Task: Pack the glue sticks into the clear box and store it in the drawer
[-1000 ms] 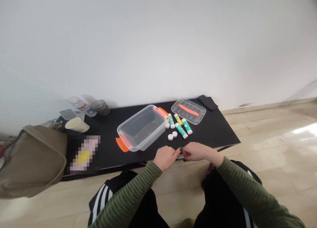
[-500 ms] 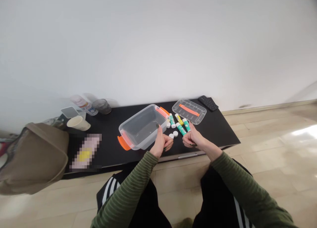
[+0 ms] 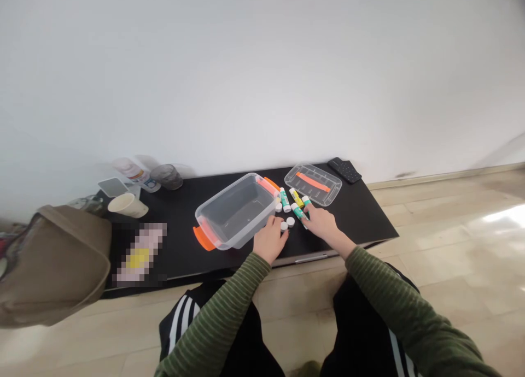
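Note:
My left hand (image 3: 270,239) is low over the black table, thumb and fingertips around a small white cap (image 3: 284,225). A second white cap (image 3: 291,222) lies touching or nearly touching it. My right hand (image 3: 324,224) has its fingers closed at the lower end of a green-and-white glue stick (image 3: 297,210); its fingertips partly hide the grip. Another green glue stick (image 3: 307,200) shows just above that hand. Beyond lie a third green glue stick (image 3: 285,200), a yellow glue stick (image 3: 296,197) and another white cap (image 3: 279,207).
A clear plastic box (image 3: 229,240) with orange latches stands open left of the glue sticks. Its clear lid (image 3: 334,188) lies behind them, near a black keypad-like object (image 3: 346,170). Farther left are a paper cup (image 3: 128,205), a spray can (image 3: 141,177) and a brown bag (image 3: 61,262).
Both hands were raised as fists with thumbs up. They have come down: my left hand onto a white cap, my right hand onto a green glue stick.

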The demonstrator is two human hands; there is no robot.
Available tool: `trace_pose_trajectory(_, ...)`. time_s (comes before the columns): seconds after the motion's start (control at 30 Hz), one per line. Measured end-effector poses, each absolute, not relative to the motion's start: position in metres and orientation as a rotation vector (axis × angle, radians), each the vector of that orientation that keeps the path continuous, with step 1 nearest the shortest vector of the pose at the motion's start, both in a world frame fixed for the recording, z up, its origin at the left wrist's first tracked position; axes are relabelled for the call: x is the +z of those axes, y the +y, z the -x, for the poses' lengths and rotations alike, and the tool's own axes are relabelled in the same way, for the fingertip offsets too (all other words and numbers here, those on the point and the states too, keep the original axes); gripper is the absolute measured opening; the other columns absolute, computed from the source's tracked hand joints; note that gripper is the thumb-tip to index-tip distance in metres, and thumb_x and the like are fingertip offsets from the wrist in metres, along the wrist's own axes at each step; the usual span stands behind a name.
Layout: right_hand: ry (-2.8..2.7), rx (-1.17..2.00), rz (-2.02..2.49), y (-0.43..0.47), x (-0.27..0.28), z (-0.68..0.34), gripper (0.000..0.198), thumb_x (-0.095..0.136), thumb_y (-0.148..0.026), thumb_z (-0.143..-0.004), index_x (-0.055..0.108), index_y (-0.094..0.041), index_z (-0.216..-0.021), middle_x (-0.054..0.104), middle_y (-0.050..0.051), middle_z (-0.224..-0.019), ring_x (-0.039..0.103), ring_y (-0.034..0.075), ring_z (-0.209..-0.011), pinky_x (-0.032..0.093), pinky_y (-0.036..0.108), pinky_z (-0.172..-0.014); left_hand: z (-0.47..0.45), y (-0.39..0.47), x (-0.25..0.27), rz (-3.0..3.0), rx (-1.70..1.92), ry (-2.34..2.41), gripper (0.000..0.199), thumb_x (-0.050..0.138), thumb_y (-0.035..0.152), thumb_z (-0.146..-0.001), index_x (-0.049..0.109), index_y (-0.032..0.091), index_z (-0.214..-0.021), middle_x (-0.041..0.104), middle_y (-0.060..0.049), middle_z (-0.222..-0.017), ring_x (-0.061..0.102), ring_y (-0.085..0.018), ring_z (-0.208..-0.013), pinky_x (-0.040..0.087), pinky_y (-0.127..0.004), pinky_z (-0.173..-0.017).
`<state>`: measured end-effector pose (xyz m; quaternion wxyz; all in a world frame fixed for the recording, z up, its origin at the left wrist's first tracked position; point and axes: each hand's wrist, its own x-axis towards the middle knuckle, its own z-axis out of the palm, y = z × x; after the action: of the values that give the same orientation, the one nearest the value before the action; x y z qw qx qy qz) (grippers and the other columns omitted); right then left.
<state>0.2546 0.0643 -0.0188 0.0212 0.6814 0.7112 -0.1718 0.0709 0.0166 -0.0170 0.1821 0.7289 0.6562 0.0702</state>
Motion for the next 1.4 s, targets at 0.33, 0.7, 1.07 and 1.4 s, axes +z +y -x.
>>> trace_pose_trajectory(0.33,2.125,-0.450,-2.044,0.071,-0.033,-0.241,0.038,0.053,-0.041,-0.089,0.060,-0.016,-0.116,0.068,0.018,-0.110,0.067,0.033,-0.103,0.048,0.039,-0.081,-0.072,0.025,-0.038,-2.186,-0.067,1.859,0.027,0.049,0.035,-0.095,0.052,0.021,-0.118,0.058,-0.010,-0.121,0.066,-0.026,-0.100,0.051,-0.035,-0.075)
trace_pose_trajectory(0.7,2.220,-0.509,-2.192,0.058,-0.008,-0.260,0.036,0.051,-0.048,-0.088,0.064,-0.017,-0.101,0.072,0.014,-0.098,0.068,0.031,-0.096,0.046,0.033,-0.074,-0.060,0.030,-0.033,-1.814,0.481,1.858,0.016,0.062,0.033,-0.085,0.055,0.021,-0.093,0.068,-0.005,-0.084,0.067,-0.023,-0.083,0.045,-0.031,-0.069)
trace_pose_trajectory(1.07,2.502,-1.247,-2.144,0.026,-0.008,-0.260,0.014,0.056,-0.031,-0.088,0.057,-0.019,-0.094,0.062,-0.003,-0.061,0.062,0.013,-0.051,0.043,0.023,-0.060,-0.069,0.038,-0.037,-0.512,1.033,1.162,0.018,0.069,0.027,-0.083,0.061,0.013,-0.090,0.072,-0.007,-0.086,0.063,-0.007,-0.059,0.041,-0.014,-0.044)
trace_pose_trajectory(1.4,2.758,-0.867,-2.005,0.022,-0.017,-0.265,0.021,0.060,-0.032,-0.086,0.061,-0.020,-0.104,0.069,0.002,-0.080,0.064,0.017,-0.070,0.042,0.026,-0.067,-0.068,0.039,-0.026,-0.344,1.070,0.996,0.031,0.061,0.024,-0.091,0.064,0.019,-0.121,0.072,-0.003,-0.080,0.068,-0.009,-0.064,0.042,-0.012,-0.042)
